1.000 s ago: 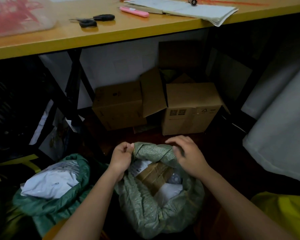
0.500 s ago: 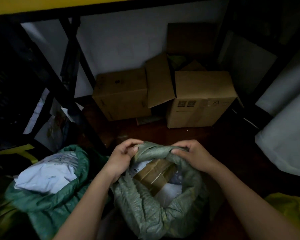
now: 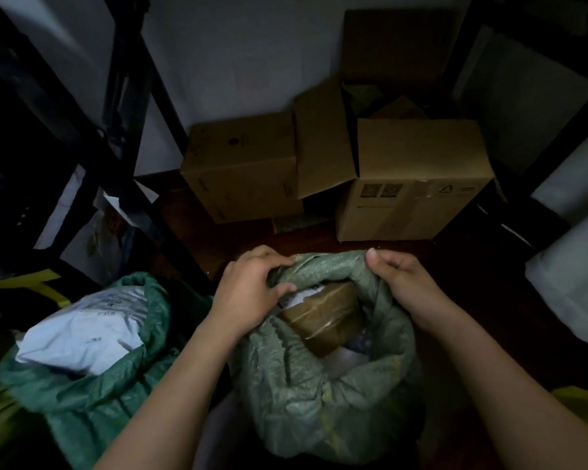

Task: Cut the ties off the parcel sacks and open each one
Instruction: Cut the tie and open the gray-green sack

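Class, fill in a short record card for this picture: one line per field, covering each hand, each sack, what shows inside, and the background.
Left hand: grips the near-left rim of the grey-green sack, fingers curled over the edge
Right hand: grips the far-right rim of the same sack
Grey-green sack: mouth open, rim rolled outward
Inside it: a brown taped parcel on top, pale packets beneath
Dark green sack: to the left, open, a white mailer bag showing
Background: two cardboard boxes against the wall, the right one with flaps up

One head-worn view, angled steeply down and forward, close over the pale green woven sack (image 3: 319,385); brown cardboard boxes (image 3: 418,178) far, seemingly under a table.
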